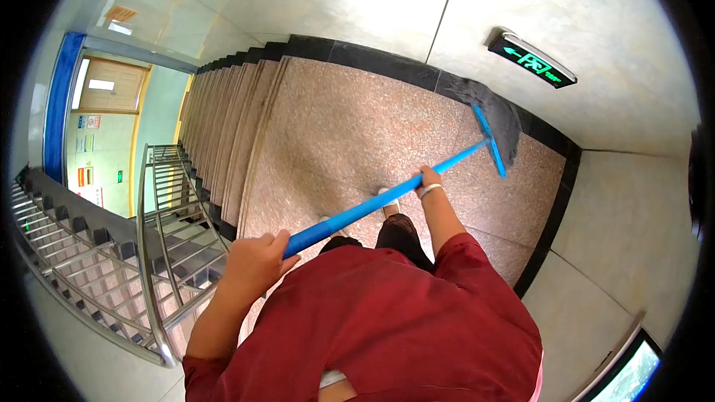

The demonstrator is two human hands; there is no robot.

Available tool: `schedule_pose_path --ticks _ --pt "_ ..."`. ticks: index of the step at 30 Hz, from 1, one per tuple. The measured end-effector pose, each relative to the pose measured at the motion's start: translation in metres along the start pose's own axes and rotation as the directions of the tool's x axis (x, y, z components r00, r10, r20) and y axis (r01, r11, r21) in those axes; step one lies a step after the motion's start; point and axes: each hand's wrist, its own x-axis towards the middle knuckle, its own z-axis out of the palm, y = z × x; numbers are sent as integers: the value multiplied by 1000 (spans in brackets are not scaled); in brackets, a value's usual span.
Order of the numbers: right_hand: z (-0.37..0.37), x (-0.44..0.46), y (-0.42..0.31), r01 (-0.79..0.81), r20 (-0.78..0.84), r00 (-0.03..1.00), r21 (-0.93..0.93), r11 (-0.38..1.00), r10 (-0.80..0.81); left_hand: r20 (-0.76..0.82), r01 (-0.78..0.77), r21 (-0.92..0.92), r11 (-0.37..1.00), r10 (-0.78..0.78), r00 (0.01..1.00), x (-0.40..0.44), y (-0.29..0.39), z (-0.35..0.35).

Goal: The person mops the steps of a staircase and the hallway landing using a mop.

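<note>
A blue mop handle (357, 212) runs diagonally from lower left to upper right across the view. My left hand (259, 259) is wrapped round its thick near end, in front of the red shirt. Further along the pole, my right hand (429, 179) grips it, with a light band at the wrist. At the far end, the blue crosspiece (489, 141) carries a dark grey mop head (500, 123). The mop head lies on the speckled landing floor (335, 126) and reaches up against the black skirting at the wall.
Stairs (216, 119) drop away at the left, beside a metal railing (153, 253). A green exit sign (532, 61) is on the wall above the mop. Black skirting (547, 231) edges the landing at right. A lit screen (629, 372) is at lower right.
</note>
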Motion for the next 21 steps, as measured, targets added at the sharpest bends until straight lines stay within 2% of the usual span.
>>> schedule_pose_path --ticks 2,3,5,6,7,9,13,15,16,18,19,21 --pt "-31 8 -7 -6 -33 999 90 996 9 30 -103 -18 995 103 994 16 8 5" --pt "-49 20 -7 -15 -59 998 129 992 23 31 -103 -19 994 104 994 22 13 11" --pt "-82 31 -10 -38 -109 992 224 974 64 4 -232 -35 972 232 973 33 21 23" --pt "-94 32 -12 -79 -182 976 209 975 118 -8 -268 -56 962 268 963 36 27 23" --pt "-100 28 -12 -50 -242 965 208 977 101 -7 -272 -57 960 272 962 39 34 22" --pt "-115 22 -13 -113 -219 963 200 973 157 8 -307 -46 951 308 952 37 42 16" --pt "-112 16 8 -80 -251 964 65 995 94 -51 -290 -47 956 287 957 4 34 25" --pt "-92 9 30 -95 -313 945 9 995 94 -58 -187 -62 980 184 981 -29 23 32" --pt "-81 3 44 -88 -315 945 2 996 84 -65 -186 -69 980 181 981 -49 18 35" --pt "-54 -14 76 -92 -284 955 9 996 91 -29 -16 -27 1000 16 999 -94 10 42" --pt "-45 -23 95 -95 -266 959 14 995 95 -36 -12 -33 999 10 999 -120 4 48" --pt "-40 3 154 -148 -143 983 -236 960 116 -64 138 -8 990 -139 988 -174 -5 62"
